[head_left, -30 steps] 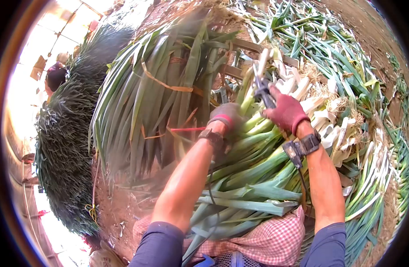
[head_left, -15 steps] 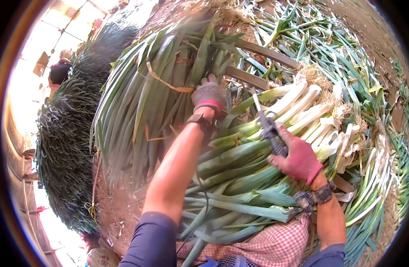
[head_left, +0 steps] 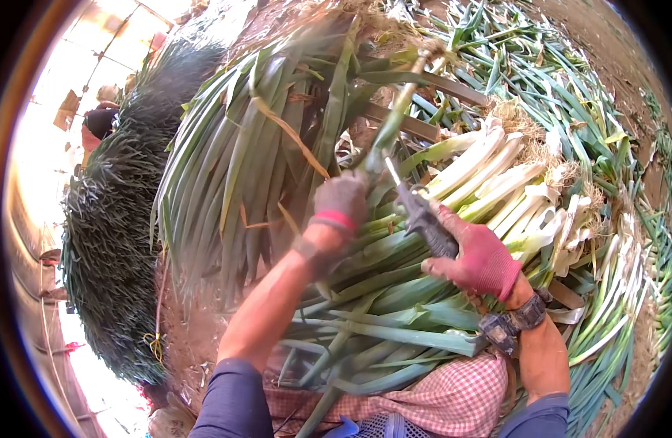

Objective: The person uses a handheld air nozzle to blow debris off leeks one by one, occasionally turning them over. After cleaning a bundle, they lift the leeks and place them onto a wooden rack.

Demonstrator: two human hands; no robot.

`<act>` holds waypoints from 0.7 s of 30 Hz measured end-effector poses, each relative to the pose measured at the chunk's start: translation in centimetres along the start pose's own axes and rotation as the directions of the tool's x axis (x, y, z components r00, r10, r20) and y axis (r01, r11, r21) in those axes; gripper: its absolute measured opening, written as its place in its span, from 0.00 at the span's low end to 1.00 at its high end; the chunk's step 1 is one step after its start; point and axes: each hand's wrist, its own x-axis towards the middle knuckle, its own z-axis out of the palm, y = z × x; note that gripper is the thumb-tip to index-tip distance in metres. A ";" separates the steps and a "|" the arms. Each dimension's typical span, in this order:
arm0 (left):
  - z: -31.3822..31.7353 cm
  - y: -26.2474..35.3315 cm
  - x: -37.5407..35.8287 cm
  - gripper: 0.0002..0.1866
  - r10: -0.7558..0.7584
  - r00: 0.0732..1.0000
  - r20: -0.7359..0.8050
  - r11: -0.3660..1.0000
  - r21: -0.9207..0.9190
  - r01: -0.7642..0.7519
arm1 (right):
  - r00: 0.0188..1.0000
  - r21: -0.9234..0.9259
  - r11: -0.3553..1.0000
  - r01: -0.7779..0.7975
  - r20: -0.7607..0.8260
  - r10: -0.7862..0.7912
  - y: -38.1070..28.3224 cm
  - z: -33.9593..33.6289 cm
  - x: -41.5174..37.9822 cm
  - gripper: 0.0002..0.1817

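Over reddish-brown ground (head_left: 186,328), holds a single leek (head_left: 396,120) slantwise in the closed left hand (head_left: 340,196); clasps a dark tool (head_left: 425,223) in the right hand (head_left: 483,259), tip near that leek, above piled leeks (head_left: 489,175).

The gloved left hand (head_left: 341,197) grips a leek (head_left: 394,120), its roots towards one o'clock. The gloved right hand (head_left: 483,254) holds a dark tool (head_left: 427,223), its metal tip towards eleven. Trimmed-looking leeks (head_left: 489,171) lie just beside it, white ends towards two.

Leek-packing area, dirt floor (head_left: 186,343), heaped leeks (head_left: 113,241)
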 end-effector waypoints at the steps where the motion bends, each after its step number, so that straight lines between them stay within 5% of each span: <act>1: 0.1 0.6 -1.3 0.11 0.049 0.998 0.031 0.998 0.046 -0.050 | 0.993 -0.012 0.994 0.107 -0.051 -0.107 0.6 0.5 -0.1 0.55; 5: -1.1 1.3 -2.6 0.12 0.080 0.990 0.113 0.994 0.068 -0.088 | 0.979 0.007 0.987 -0.161 -0.122 0.161 0.0 -1.7 0.3 0.55; 6: -2.2 1.2 -2.2 0.12 0.079 0.990 0.115 0.994 0.066 -0.087 | 0.973 -0.071 0.990 -0.119 -0.206 0.102 1.5 -1.2 0.8 0.55; 9: -5.6 1.0 0.5 0.27 -0.040 0.960 0.279 0.996 0.085 0.017 | 0.989 -0.031 0.992 -0.125 -0.087 0.122 1.1 -1.8 0.9 0.55; 12: -6.6 1.1 3.4 0.29 -0.156 0.977 0.143 0.987 0.072 0.147 | 0.980 -0.057 0.987 -0.148 -0.142 0.139 1.0 -1.6 1.6 0.55; 16: -6.3 1.4 7.0 0.31 -0.158 0.985 -0.068 0.987 0.020 0.159 | 0.995 -0.025 0.996 -0.081 -0.061 0.080 1.3 -1.1 2.3 0.54; 18: -5.7 2.1 8.5 0.31 -0.097 0.978 -0.183 0.995 -0.033 0.092 | 0.983 -0.079 0.989 -0.129 -0.144 0.116 1.2 -0.9 3.0 0.54; 21: -1.8 1.3 10.8 0.29 -0.201 0.975 -0.099 0.968 -0.176 0.182 | 0.987 -0.104 0.989 -0.104 -0.137 0.089 1.6 -0.6 4.0 0.53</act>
